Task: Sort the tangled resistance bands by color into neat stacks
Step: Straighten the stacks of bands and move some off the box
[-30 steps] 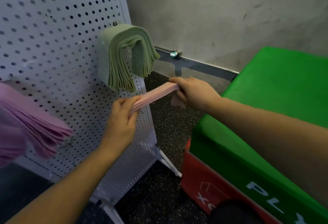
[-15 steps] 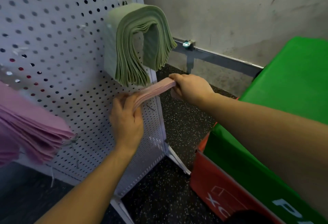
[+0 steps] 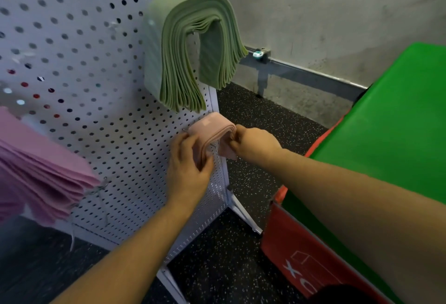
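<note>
A small bundle of peach bands [image 3: 212, 130] is draped over a thin metal hook [image 3: 187, 130] on the white pegboard [image 3: 96, 86], just below a thick stack of green bands [image 3: 183, 45] hung in the same folded-over manner higher up. The bundle is bent across the hook so that its two halves fall on either side, which is judged to be the means by which each color is kept as a neat, separate stack. At the left edge of the view a stack of pink bands [image 3: 41, 173] is seen, blurred and close to the camera; what carries it cannot be told.

The near half of the peach bundle is gripped by the left hand [image 3: 188, 166], its fingers curled round the hanging layers and pressed toward the pegboard. The far half is pinched by the right hand [image 3: 253, 144], thumb and fingertips closed on the band edges. Both hands are thus clamped on the bundle, one to each side of the hook, apparently so that the layers are pulled level and seated.

A green-topped box [image 3: 386, 147] with a red side stands on the speckled floor [image 3: 253, 115] to the right, apart from the pegboard.
</note>
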The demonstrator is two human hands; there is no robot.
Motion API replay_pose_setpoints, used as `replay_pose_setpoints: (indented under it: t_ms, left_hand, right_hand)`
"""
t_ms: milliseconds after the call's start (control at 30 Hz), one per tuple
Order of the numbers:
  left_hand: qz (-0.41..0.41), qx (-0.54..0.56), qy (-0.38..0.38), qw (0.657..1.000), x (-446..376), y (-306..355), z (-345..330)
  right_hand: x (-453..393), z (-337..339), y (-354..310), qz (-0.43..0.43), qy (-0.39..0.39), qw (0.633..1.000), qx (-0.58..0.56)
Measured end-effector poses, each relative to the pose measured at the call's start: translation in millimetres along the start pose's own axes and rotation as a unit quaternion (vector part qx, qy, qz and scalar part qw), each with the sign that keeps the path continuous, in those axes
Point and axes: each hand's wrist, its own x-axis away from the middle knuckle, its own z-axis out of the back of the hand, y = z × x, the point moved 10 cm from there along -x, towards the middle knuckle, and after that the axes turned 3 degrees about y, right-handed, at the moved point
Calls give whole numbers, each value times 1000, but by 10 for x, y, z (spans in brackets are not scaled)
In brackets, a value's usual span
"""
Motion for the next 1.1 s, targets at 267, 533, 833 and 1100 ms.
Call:
replay_pose_setpoints:
  t_ms: [267, 533, 833, 1100]
  left_hand:
    - [-11, -34, -9, 999, -2, 170, 181]
    - [-101, -31, -59, 993, 207, 908, 173]
    - [-186, 49, -169, 967, 523, 2688, -569]
    - [-269, 107, -306, 907, 1353, 4509, -1816]
  right_hand:
    - [220, 120, 120, -26, -25, 999, -29]
    - [995, 746, 494, -21, 23, 999, -34]
    - [2360, 2001, 1274, -60, 147, 987, 3]
    - [4159, 2717, 2886, -245, 179, 952, 36]
